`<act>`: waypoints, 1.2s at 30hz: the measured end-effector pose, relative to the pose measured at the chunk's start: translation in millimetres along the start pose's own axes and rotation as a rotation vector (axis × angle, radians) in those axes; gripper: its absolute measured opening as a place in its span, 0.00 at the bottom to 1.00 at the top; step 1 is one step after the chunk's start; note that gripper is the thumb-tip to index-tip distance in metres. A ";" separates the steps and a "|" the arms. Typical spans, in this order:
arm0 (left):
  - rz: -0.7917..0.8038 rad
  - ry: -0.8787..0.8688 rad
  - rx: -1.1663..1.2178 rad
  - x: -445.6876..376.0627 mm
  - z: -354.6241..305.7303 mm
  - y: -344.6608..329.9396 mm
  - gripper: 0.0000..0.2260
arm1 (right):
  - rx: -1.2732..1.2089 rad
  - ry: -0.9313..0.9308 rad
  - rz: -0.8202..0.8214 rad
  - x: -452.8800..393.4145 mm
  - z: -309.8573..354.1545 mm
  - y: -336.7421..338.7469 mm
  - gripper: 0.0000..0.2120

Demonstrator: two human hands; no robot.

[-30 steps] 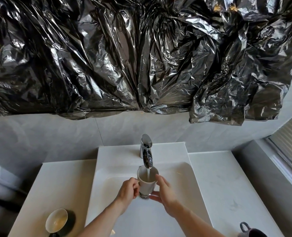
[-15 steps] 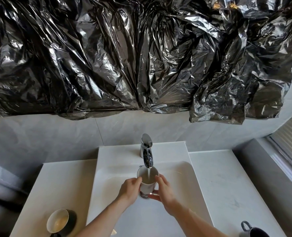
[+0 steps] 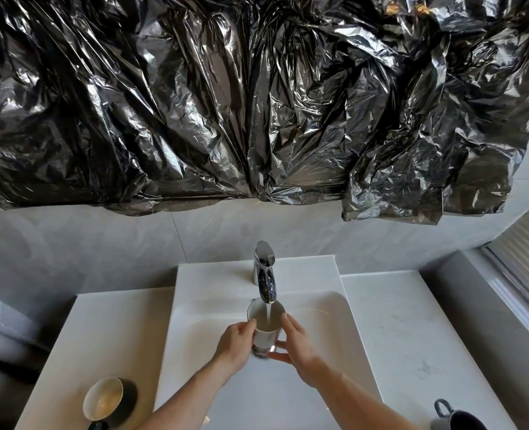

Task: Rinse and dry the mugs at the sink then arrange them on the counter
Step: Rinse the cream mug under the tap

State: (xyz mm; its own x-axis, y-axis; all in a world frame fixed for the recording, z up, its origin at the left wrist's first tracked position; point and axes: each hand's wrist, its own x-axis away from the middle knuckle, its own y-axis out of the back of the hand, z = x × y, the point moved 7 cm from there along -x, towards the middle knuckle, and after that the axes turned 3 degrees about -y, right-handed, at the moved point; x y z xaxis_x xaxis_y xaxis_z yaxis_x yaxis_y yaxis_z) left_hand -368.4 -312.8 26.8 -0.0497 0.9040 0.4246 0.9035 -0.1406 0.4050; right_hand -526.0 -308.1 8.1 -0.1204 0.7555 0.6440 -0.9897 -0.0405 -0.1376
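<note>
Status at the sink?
Left hand and right hand both cupping white mug under running faucet. Water filling mug. Nothing blocking.

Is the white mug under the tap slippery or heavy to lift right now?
Probably slippery: the white mug looks glossy, and water from the tap runs into it. Likely heavier than when empty, since water has pooled inside. It looks like ceramic, so it could chip against the sink if the hands lose it.

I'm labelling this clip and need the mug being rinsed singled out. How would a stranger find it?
Start at the chrome faucet behind the white sink; its stream falls into the white mug, upright between the left hand and right hand. The other mugs sit on the counter.
</note>
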 end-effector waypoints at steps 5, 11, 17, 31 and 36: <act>-0.012 0.022 -0.003 -1.0 2.2 2.2 0.20 | 0.023 0.037 -0.012 -3.8 3.6 -3.6 0.15; -0.008 0.015 -0.006 1.4 -0.7 2.6 0.20 | 0.077 0.077 -0.028 -12.7 4.0 -4.3 0.14; -0.005 0.029 -0.023 -0.6 5.2 1.8 0.20 | 0.110 0.083 -0.032 -16.4 3.0 -1.8 0.14; 0.004 0.047 -0.035 -4.0 13.5 -1.2 0.18 | 0.162 0.096 -0.047 -12.7 1.6 4.2 0.17; 0.014 0.050 -0.035 -6.3 16.6 -6.3 0.17 | 0.188 0.080 -0.062 -3.9 4.5 9.6 0.15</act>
State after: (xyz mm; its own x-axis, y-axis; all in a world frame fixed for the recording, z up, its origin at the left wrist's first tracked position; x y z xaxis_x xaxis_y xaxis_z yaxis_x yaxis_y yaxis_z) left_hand -366.7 -310.9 8.1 -0.0591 0.8805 0.4704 0.8890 -0.1680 0.4261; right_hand -535.4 -314.4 7.7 -0.0594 0.8095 0.5842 -0.9930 -0.1079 0.0486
